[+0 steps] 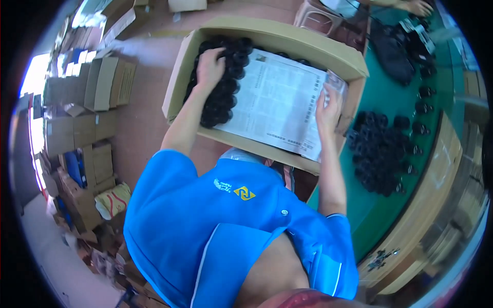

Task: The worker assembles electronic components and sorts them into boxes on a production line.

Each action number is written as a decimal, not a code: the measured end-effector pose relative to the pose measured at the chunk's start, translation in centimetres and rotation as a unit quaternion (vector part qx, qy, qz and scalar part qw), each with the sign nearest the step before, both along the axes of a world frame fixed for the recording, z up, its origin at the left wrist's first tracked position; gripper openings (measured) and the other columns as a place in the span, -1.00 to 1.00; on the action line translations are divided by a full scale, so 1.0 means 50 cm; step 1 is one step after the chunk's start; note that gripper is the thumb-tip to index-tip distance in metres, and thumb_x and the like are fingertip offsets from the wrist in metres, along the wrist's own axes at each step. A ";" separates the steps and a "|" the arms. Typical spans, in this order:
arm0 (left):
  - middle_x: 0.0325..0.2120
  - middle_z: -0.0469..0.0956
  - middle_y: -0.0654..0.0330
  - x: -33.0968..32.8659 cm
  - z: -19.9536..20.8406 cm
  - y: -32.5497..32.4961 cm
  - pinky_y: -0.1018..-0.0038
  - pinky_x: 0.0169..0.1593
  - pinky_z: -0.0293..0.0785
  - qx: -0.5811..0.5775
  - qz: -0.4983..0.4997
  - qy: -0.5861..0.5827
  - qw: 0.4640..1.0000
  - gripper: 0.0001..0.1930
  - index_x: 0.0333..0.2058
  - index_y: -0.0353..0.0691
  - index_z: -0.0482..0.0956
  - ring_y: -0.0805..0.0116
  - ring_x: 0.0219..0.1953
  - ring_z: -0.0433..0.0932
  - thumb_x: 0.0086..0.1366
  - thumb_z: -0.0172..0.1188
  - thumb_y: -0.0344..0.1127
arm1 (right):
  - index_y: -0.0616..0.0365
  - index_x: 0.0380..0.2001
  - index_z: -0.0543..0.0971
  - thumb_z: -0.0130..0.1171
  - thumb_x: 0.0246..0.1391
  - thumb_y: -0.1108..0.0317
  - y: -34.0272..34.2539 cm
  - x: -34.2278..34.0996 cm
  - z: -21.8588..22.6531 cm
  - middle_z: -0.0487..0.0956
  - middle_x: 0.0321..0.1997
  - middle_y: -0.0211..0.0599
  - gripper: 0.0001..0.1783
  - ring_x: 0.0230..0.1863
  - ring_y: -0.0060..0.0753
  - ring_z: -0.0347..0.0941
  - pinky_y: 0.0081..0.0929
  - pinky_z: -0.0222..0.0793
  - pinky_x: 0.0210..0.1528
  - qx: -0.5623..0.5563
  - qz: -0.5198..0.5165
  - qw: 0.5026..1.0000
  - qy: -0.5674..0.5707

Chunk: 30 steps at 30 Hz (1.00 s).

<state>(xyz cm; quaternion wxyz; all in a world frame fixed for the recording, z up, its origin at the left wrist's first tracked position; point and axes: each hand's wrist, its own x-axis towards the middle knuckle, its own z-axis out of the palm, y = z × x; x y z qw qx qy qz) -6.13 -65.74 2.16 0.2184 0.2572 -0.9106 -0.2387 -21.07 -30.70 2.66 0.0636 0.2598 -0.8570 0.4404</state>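
Note:
In front of me an open cardboard box (267, 31) holds black round plastic-looking parts (218, 108), packed in rows along its left side. A printed newspaper sheet (277, 97) lies flat over the middle and right of the contents; a few black parts show past its far edge. My left hand (209, 69) is down among the black parts at the far left, thumb and fingers bent round one of them. At the box's right end, my right hand (329, 110) has its fingers curled at the newspaper's right edge, beside a piece of clear plastic.
On the green table (354, 220) to the right lies a heap of black parts (377, 154), with several more lined along its edge. A black bag (393, 51) and another person's hand (418, 7) are at the far right. Cardboard boxes (77, 128) stack up on the left.

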 end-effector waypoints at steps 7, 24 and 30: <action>-0.12 0.55 0.16 0.207 0.005 -0.032 0.35 0.03 0.44 0.034 -0.101 -0.104 0.989 -0.57 0.00 -0.11 0.58 0.11 -0.07 0.51 0.09 0.25 -0.47 | -0.11 -0.11 0.63 0.12 0.10 0.41 -0.426 -0.057 -0.095 0.45 -0.19 -0.34 -0.71 -0.14 -0.23 0.42 -0.34 0.36 -0.04 0.095 0.330 0.929 0.136; -0.17 0.47 0.11 0.022 -0.108 -0.141 0.36 -0.07 0.43 -0.184 -0.393 -0.177 0.883 -0.68 -0.09 -0.12 0.63 0.11 -0.19 0.47 0.18 0.10 -0.43 | -0.01 -0.45 0.63 0.08 0.07 0.25 -0.624 -0.050 -0.205 0.57 -0.38 -0.19 -0.83 -0.30 -0.07 0.56 -0.14 0.46 -0.18 0.273 0.320 0.890 0.177; -0.29 0.43 0.12 -0.015 -0.085 -0.119 0.31 -0.18 0.46 -0.197 -0.470 -0.147 0.848 -0.74 -0.15 -0.18 0.59 0.12 -0.30 0.45 0.18 0.10 -0.50 | -0.06 -0.33 0.64 0.12 -0.02 0.40 -0.421 -0.043 -0.150 0.48 -0.36 -0.29 -0.82 -0.32 -0.13 0.47 -0.26 0.39 -0.17 0.044 0.166 0.984 0.048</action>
